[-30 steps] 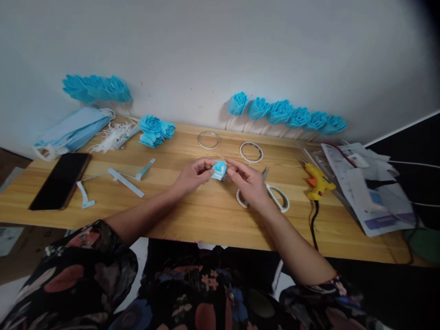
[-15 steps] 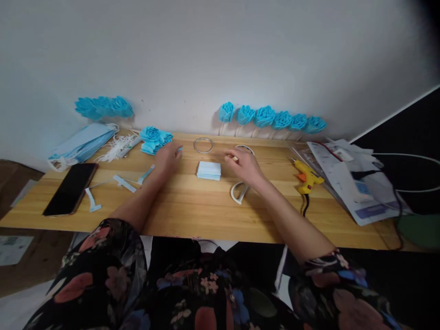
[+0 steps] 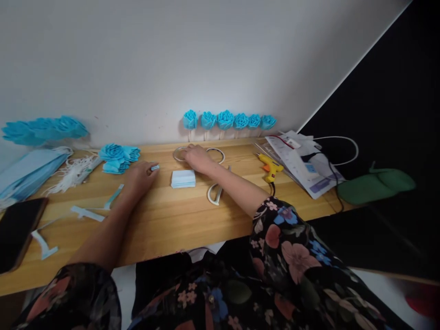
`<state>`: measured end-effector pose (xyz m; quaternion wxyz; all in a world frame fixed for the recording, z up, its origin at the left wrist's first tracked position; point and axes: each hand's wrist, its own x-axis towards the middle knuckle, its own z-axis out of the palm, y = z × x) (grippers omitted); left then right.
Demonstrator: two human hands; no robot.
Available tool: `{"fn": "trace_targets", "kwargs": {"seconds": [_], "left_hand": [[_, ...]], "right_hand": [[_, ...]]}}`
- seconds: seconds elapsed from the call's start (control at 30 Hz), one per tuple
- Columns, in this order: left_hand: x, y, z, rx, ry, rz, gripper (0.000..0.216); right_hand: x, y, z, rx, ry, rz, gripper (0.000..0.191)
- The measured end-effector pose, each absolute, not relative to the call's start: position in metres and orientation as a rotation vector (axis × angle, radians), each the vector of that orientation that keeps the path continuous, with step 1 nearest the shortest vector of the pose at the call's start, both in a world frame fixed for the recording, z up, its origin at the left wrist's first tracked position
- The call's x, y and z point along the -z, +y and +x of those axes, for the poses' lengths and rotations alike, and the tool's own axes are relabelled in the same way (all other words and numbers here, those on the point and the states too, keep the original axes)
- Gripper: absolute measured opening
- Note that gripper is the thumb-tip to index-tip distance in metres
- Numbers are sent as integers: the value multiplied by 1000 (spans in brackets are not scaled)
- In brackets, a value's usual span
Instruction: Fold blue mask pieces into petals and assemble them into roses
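Note:
My left hand (image 3: 139,178) rests low over the wood, closed around a small light-blue piece (image 3: 155,167) that looks like rolled or folded mask fabric. Behind it lie blue fabric flowers (image 3: 118,158). At the back, my right hand (image 3: 198,159) reaches to a thin ring (image 3: 176,155), fingers at its right side; whether they grip it is hidden. A second ring (image 3: 222,156) lies partly behind that hand. Between both hands sits a neat stack of pale-blue cut squares (image 3: 183,178). White-handled scissors (image 3: 215,195) lie beneath my right forearm.
Several blue flowers on sticks (image 3: 226,120) lean on the wall; more (image 3: 44,129) stand far left. A yellow glue gun (image 3: 270,167), papers (image 3: 318,181) and a green case (image 3: 376,185) are right. Masks (image 3: 32,172), white cords (image 3: 70,174), strip scraps (image 3: 87,213) and a phone (image 3: 19,233) are left.
My view has turned to the right. My right hand has moved left and away from me to the thin ring. My left hand stays left of the stack, keeping the small blue piece.

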<state>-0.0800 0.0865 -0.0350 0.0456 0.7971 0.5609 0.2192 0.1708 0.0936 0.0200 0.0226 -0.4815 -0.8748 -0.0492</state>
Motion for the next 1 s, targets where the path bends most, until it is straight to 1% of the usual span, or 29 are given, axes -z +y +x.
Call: {"fn": "trace_targets", "kwargs": {"seconds": [0.07,0.17,0.27,0.37,0.47,0.6,0.73,0.83,0.9,1.0], "left_hand": [[34,86,-80,-681,1708,2412,43],[33,86,-79,-706,1727,2361,43],[29,85,-77,-703,1800,2301,43],[23,85,-76,-685,1917,2281,42],[16,82,-77,-673,2045,2324,41],[9,77,-77,-593,2085,2423,41],[6,78,-73,-420,2019,2481,44],[6,83,-67,-291,1898,2521,48],[6,87,-63,-245,1824,2524,53],[4,89,-62,-283,1737,2524,62]], "right_hand": [[-31,84,195,209,-2661,-1538,27],[-43,72,249,261,-2528,-1788,26],[-41,67,302,255,-2342,-2168,35],[-32,68,336,207,-2269,-2317,36],[-30,62,354,187,-2252,-2267,37],[-40,33,391,256,-2031,-1984,40],[-43,-8,442,220,-1905,-2086,37],[-33,-34,464,141,-1957,-2152,38],[-24,-46,467,103,-2062,-2035,39],[-15,-56,461,-1,-2268,-1755,39]]}}
